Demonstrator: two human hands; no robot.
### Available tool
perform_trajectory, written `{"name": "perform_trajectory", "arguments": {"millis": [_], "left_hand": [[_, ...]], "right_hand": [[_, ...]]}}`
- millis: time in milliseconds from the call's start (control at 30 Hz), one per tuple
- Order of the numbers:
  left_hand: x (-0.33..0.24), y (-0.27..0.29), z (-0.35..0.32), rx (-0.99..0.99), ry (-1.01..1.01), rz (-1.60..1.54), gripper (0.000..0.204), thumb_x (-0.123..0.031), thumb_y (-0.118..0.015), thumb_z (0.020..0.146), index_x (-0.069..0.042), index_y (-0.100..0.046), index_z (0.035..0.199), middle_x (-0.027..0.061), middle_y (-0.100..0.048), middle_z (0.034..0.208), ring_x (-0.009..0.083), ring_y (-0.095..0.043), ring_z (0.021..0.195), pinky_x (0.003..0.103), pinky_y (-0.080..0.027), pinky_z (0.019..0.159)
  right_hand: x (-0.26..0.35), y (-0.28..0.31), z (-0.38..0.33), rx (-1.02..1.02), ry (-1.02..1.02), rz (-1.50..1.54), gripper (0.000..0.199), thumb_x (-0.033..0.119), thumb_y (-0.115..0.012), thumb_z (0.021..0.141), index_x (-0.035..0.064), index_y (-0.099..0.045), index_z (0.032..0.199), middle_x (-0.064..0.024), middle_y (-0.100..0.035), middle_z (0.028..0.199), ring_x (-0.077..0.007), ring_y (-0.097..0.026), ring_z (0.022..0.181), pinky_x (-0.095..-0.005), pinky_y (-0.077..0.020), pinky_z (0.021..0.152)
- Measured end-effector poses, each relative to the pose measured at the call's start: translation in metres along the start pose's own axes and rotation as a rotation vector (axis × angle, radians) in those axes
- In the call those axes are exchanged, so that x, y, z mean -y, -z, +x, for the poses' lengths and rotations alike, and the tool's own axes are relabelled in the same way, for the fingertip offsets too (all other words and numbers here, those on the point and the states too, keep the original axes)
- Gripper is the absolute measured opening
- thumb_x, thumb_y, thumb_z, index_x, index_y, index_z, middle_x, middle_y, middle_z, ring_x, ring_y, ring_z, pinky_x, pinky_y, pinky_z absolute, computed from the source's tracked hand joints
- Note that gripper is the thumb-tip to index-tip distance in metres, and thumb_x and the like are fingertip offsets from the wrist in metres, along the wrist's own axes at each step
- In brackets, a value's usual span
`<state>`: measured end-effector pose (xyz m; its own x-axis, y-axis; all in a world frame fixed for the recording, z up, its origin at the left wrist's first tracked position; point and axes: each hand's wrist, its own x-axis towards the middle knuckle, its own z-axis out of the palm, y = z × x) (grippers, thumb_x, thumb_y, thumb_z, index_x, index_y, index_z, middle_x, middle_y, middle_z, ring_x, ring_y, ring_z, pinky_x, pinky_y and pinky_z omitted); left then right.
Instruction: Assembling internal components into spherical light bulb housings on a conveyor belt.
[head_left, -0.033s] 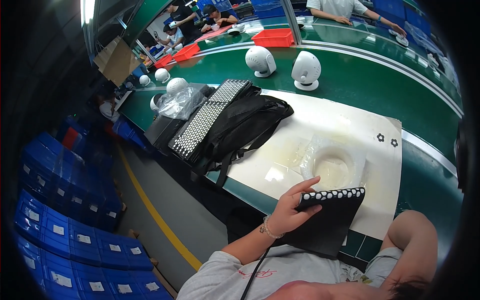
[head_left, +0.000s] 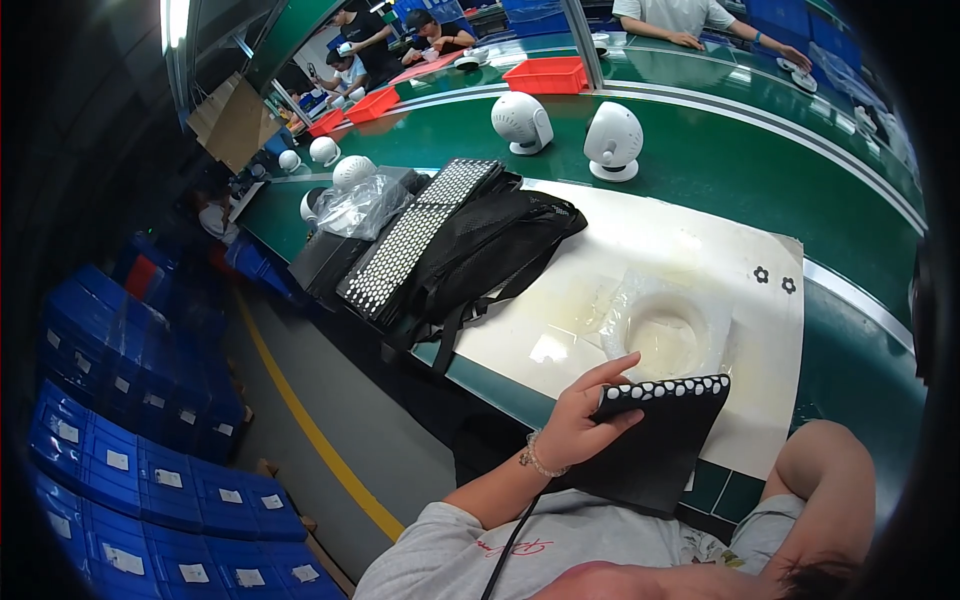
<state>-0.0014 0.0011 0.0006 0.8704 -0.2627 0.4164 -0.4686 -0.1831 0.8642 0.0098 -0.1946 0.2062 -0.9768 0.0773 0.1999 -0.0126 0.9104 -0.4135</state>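
One bare left grip [head_left: 585, 425] in the head view, pinching a flat black panel with a white-dotted top edge [head_left: 655, 445] at its upper left corner: thumb on the near face, index finger stretched past the edge, other fingers mostly hidden behind. Panel hangs down and right of the grip, in front of the person's torso, dotted edge up; corner hold probably keeps that edge upright and exposed. Right arm [head_left: 825, 455] is bent, its grip out of sight, so can't tell its state. Just beyond the panel, a whitish block with a round recess [head_left: 712, 345] sits on a large white sheet [head_left: 650, 225], which likely shields the green surface [head_left: 720, 160]. Left of that, a black mesh bundle with straps [head_left: 500, 240] lies beside a long black white-dotted strip [head_left: 400, 250], probably parked there to leave room near the block.
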Motion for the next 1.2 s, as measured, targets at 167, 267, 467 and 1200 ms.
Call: {"name": "perform_trajectory", "arguments": {"millis": [167, 267, 467, 1200], "left_hand": [[0.001, 0.000, 0.000, 0.008, -0.001, -0.001, 0.022, 0.001, -0.067, 0.067, -0.001, -0.061, 0.088, 0.0098, -0.048, 0.122, 0.0146, -0.054, 0.090, 0.025, -0.043, 0.078], [0.000, -0.001, 0.000, -0.001, 0.007, -0.017, 0.022, 0.001, -0.067, 0.067, -0.001, -0.062, 0.089, 0.0098, -0.048, 0.122, 0.0146, -0.054, 0.090, 0.025, -0.044, 0.077], [0.000, -0.001, 0.001, -0.007, 0.003, -0.014, 0.023, 0.001, -0.067, 0.067, -0.001, -0.062, 0.089, 0.0099, -0.049, 0.121, 0.0148, -0.055, 0.090, 0.025, -0.044, 0.076], [0.001, -0.002, 0.000, -0.001, 0.005, -0.001, 0.023, 0.001, -0.067, 0.066, -0.002, -0.062, 0.088, 0.0104, -0.048, 0.122, 0.0147, -0.054, 0.089, 0.025, -0.044, 0.076]], "right_hand": [[0.001, -0.001, 0.000, 0.013, -0.005, 0.029, 0.015, 0.012, -0.044, 0.084, 0.0054, -0.056, 0.090, -0.0019, -0.038, 0.056, -0.0172, -0.039, 0.052, -0.0313, -0.0307, 0.050], [0.001, 0.001, 0.001, 0.031, -0.018, 0.055, 0.015, 0.013, -0.043, 0.085, 0.0054, -0.056, 0.090, -0.0019, -0.039, 0.056, -0.0175, -0.040, 0.052, -0.0314, -0.0311, 0.051], [0.001, -0.002, 0.001, 0.034, -0.018, 0.062, 0.015, 0.013, -0.043, 0.085, 0.0061, -0.056, 0.089, -0.0019, -0.039, 0.057, -0.0177, -0.040, 0.053, -0.0312, -0.0312, 0.052], [0.008, -0.022, 0.002, 0.121, -0.033, 0.075, 0.015, 0.013, -0.042, 0.084, 0.0075, -0.054, 0.091, -0.0016, -0.038, 0.055, -0.0178, -0.041, 0.052, -0.0310, -0.0310, 0.052]]}}
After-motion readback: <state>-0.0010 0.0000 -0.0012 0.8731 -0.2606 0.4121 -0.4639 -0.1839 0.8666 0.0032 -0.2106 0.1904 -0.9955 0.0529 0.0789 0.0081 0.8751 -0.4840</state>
